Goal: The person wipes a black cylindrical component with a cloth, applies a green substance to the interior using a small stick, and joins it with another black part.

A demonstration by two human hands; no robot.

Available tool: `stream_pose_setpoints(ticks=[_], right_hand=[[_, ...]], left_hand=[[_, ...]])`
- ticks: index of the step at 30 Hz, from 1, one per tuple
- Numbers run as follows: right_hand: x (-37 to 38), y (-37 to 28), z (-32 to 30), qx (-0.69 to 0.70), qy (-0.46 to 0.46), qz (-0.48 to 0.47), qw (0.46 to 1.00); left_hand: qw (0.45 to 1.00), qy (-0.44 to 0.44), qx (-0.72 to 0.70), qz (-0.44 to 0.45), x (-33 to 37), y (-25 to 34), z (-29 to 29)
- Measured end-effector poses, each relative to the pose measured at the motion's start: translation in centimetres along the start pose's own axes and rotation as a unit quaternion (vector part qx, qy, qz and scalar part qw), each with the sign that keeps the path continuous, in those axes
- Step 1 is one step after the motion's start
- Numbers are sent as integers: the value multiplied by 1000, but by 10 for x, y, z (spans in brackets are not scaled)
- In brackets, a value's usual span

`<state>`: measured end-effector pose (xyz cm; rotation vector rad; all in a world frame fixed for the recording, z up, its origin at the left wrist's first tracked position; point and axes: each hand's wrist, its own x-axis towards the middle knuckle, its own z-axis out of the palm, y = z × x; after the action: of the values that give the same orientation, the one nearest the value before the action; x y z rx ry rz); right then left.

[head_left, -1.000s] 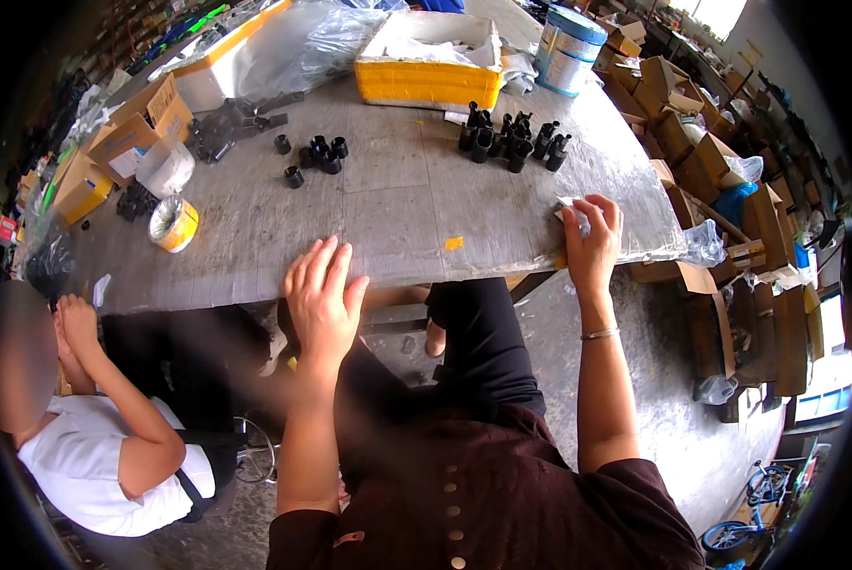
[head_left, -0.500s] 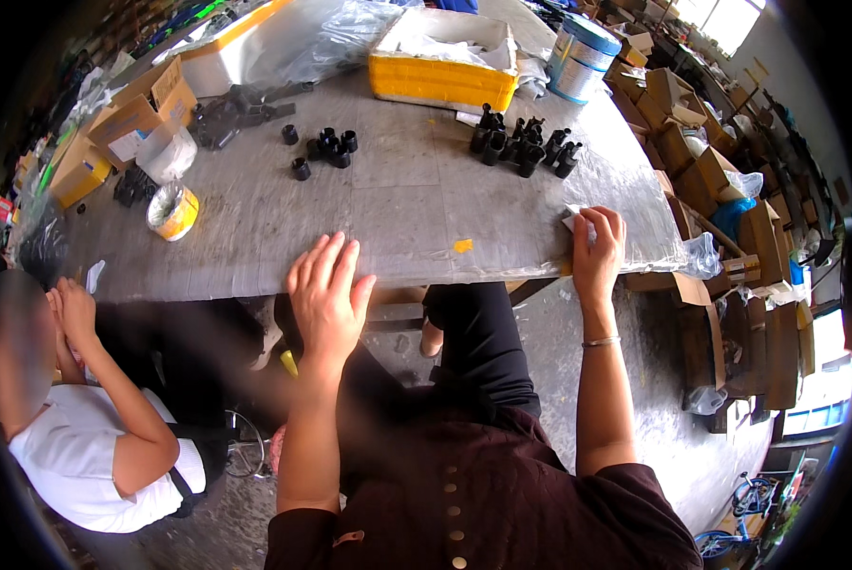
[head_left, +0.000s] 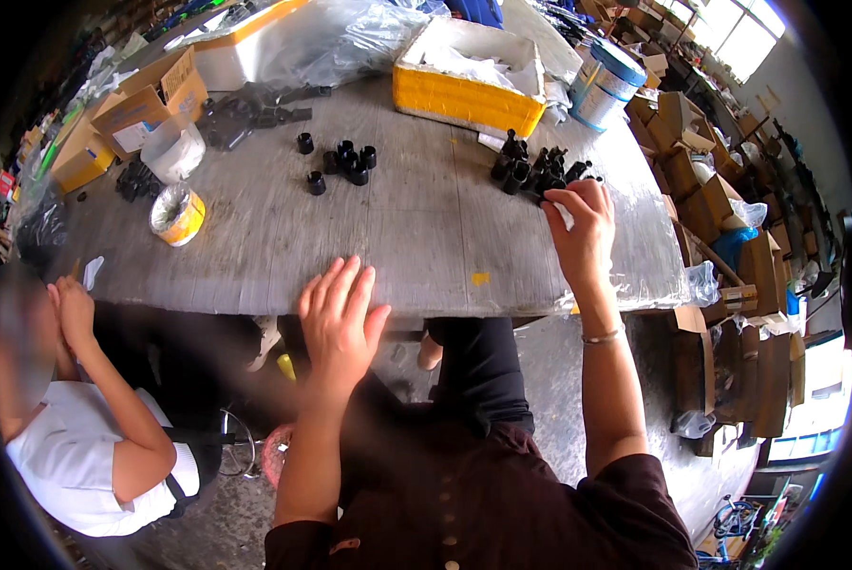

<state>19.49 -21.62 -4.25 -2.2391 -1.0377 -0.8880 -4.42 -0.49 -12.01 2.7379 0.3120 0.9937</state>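
Observation:
My left hand (head_left: 342,323) rests palm down on the table's near edge, its fingers stretched out and holding nothing. My right hand (head_left: 583,233) is closed, thumb and fingers bent together around a small white scrap (head_left: 566,218); whether it is paper or cloth I cannot tell. Its fingertips reach the near side of a cluster of black cylindrical plastic parts (head_left: 516,177), several of them with thin stems, and hide some of it. Left of these, several short black plastic rings (head_left: 354,171) stand in a loose group on the grey table (head_left: 407,247).
A yellow-and-white foam box (head_left: 469,95) and a blue-lidded tub (head_left: 608,85) stand at the back. To the left are a yellow-labelled cup (head_left: 177,215), a translucent cup (head_left: 172,150) and cardboard boxes (head_left: 151,104). A person in white (head_left: 94,446) sits at my left. Cartons (head_left: 720,218) pile up at the right.
My right hand has moved from the table's near edge forward to the black parts, carrying the white scrap. My left hand stays at the edge. The view has shifted slightly.

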Motion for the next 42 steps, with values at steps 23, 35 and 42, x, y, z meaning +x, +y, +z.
stream_pose_setpoints(ticks=[23,35,42], right_hand=[[-34,-79,27,754,-270,246,546],[-38,-78,38,710,-223,262,615],[-41,-76,36,736,-219,256,587]], left_hand=[[853,-93,-497,-129,89,37,-26],[764,-95,-596,-228,79,16,10],[756,-93,-604,-235,81,16,9]])
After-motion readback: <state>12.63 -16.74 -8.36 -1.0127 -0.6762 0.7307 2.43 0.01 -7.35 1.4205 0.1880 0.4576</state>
